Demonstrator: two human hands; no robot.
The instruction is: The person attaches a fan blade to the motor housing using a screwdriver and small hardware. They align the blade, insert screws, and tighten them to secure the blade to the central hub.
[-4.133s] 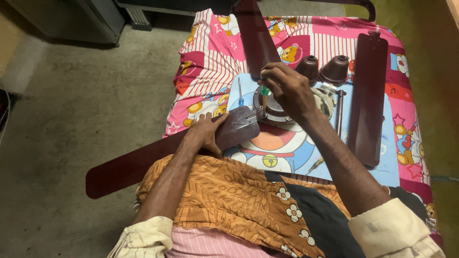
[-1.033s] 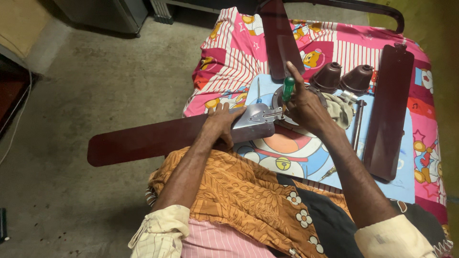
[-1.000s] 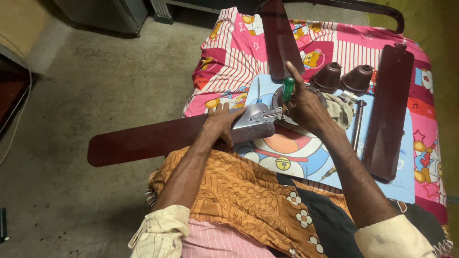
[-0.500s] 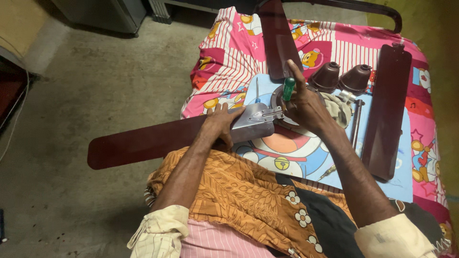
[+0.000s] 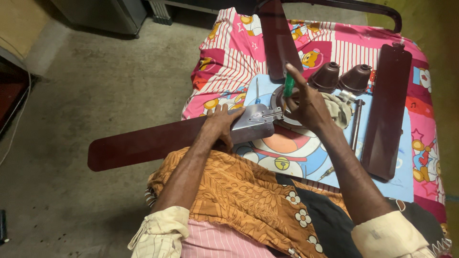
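Nearest, the left hand [image 5: 219, 125] presses flat and open on the blade [image 5: 158, 141] beside its bracket [image 5: 256, 117]. Just beyond, the right hand [image 5: 306, 102] closes on an upright screwdriver [image 5: 289, 87] over the motor [image 5: 279, 102]. Blade seems long, stiff and light; best held near the bracket.

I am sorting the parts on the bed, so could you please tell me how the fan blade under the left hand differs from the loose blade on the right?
The held blade lies crosswise and sticks out past the bed's edge; the loose blade lies lengthwise, wholly on the bedsheet. The held blade carries a metal bracket at its inner end, pressed by the left hand; the loose blade shows none and nothing touches it. Both are long, flat and dark maroon.
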